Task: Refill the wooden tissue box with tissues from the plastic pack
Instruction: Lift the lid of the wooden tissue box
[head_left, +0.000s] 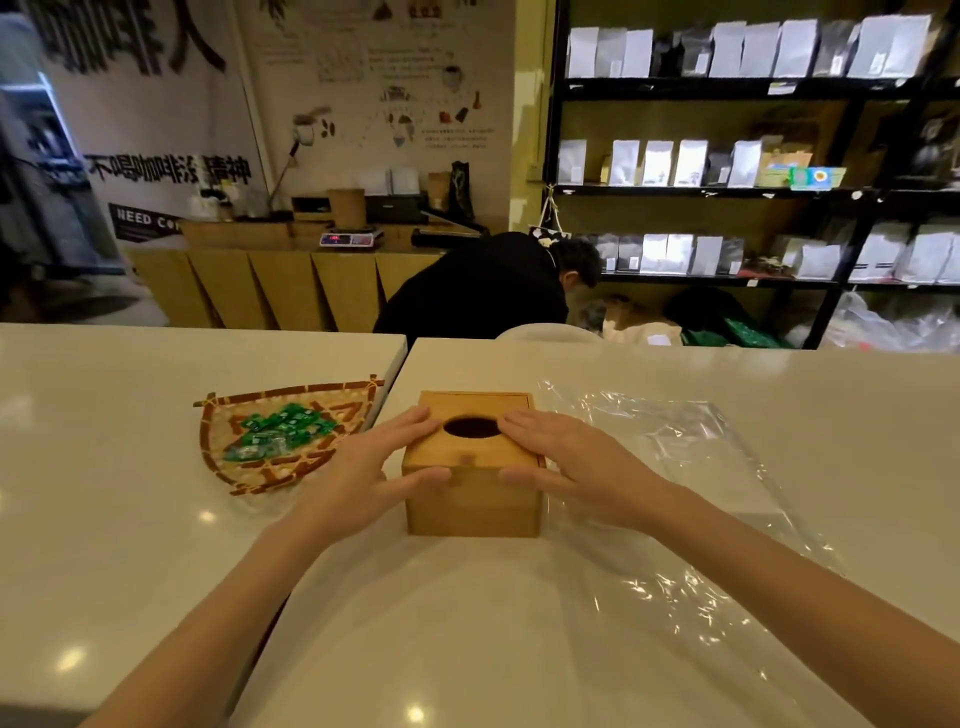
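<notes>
The wooden tissue box (474, 499) stands on the white counter (130, 519) in front of me, its lid on and the dark oval slot facing up. No tissue shows in the slot. My left hand (379, 467) clasps the box's left side, fingers on the lid and thumb on the front face. My right hand (566, 462) clasps the right side the same way. A clear plastic pack (691, 499) lies flat and crumpled on the counter to the right of the box, partly under it. I see no tissues in the plastic.
A woven bamboo tray (249, 467) with several green wrapped sweets lies left of the box. A seam between two counter sections runs by the tray. A person in black bends down behind the counter. Shelves of silver bags stand at the back right.
</notes>
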